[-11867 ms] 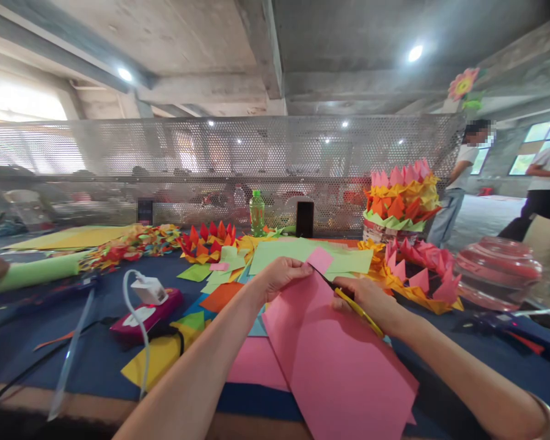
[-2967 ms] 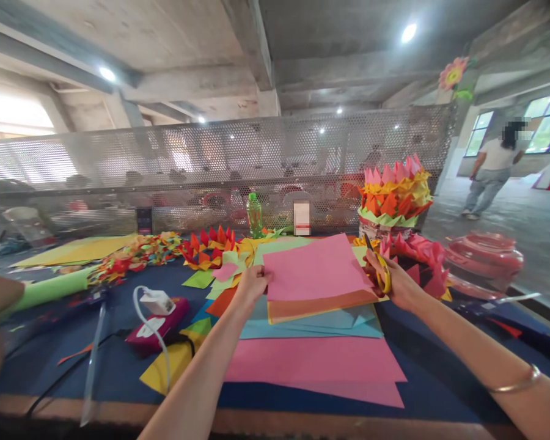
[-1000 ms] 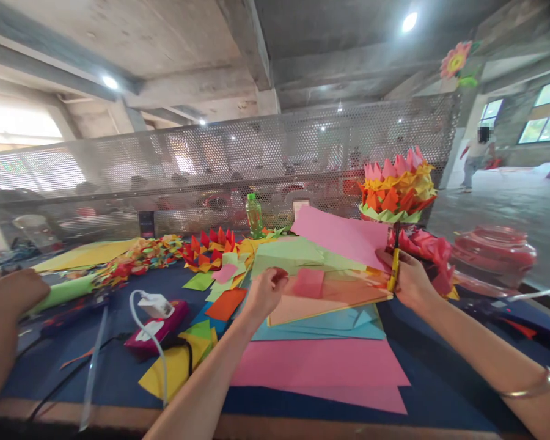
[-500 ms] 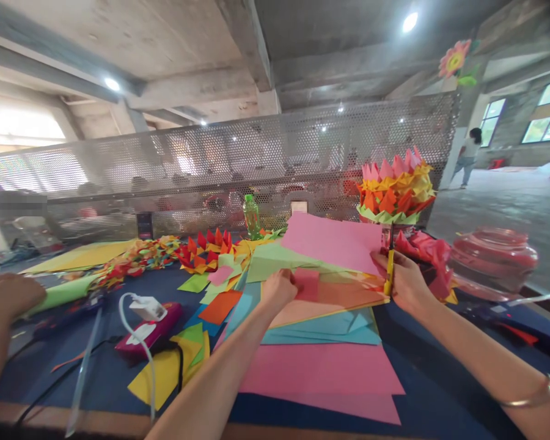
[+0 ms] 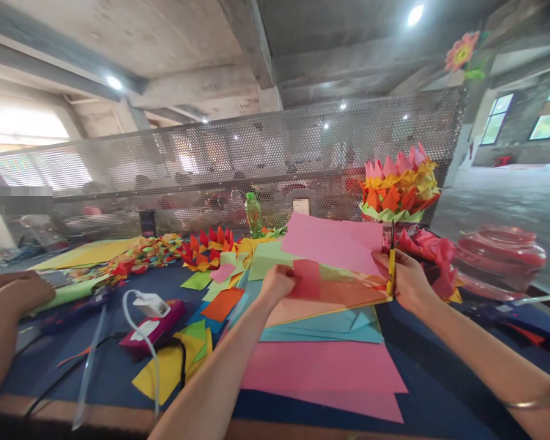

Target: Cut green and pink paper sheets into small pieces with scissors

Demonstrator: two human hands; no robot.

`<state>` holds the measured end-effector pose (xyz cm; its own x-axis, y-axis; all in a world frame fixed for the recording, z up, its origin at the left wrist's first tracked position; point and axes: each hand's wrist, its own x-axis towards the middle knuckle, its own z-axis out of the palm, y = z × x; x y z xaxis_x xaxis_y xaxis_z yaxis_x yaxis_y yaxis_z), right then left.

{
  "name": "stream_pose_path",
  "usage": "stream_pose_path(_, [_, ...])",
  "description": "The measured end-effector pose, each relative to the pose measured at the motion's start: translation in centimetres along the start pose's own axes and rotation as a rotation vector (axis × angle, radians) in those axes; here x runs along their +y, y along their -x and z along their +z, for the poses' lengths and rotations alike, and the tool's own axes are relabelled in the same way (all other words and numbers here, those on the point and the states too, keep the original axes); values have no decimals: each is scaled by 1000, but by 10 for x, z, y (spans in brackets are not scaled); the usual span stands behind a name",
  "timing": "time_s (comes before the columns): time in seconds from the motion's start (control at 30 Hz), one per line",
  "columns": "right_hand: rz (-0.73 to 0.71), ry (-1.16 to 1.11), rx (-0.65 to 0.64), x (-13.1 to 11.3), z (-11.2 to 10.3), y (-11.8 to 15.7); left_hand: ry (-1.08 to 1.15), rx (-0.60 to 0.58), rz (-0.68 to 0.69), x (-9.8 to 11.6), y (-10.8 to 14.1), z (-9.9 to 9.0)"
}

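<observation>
- A perforated metal screen (image 5: pixel 201 159) stands beyond both hands; below them spreads a dark blue tabletop (image 5: pixel 433 373).
- Far left of the left hand, a co-worker's hand (image 5: pixel 22 293) is at a green paper roll (image 5: pixel 80 288); its grip I can't tell.
- Nearer, a white cable (image 5: pixel 154 360) loops up from the purple power strip (image 5: pixel 152 329); a backward sweep of the left forearm could snag it and tug the plug (image 5: pixel 151 304).
- The left hand (image 5: pixel 277 285) is closed, fingertips pinching the edge of a small pink square (image 5: pixel 307 279); so slight a hold could let it slip or crease.
- Between the hands and beyond the square, a large pink sheet (image 5: pixel 332 241) slants from the right hand, where uneven support could bend it.
- The right hand (image 5: pixel 407 278) grips that sheet along with yellow-handled scissors (image 5: pixel 391 275), blades upward; a twist of the wrist could nick the paper or the tiered paper flower (image 5: pixel 398 192) just behind.
- Writing: the power strip's pale label and the lit phone (image 5: pixel 301 206) beyond the sheet are too small to read; no brand is legible.
</observation>
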<state>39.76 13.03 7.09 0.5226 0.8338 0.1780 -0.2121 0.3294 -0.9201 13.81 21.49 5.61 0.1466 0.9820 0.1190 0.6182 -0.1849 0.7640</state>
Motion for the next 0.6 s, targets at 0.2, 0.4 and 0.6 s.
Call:
stream_pose_path(0.2, [-97, 74, 11, 5, -5, -7, 412, 140, -46, -8, -13, -53])
stream_pose_path(0.4, [-241, 234, 14, 14, -12, -15, 724, 153, 8, -11, -9, -73])
stream_pose_path(0.6, [-317, 374, 13, 16, -16, -17, 727, -40, 10, -4, 0, -67])
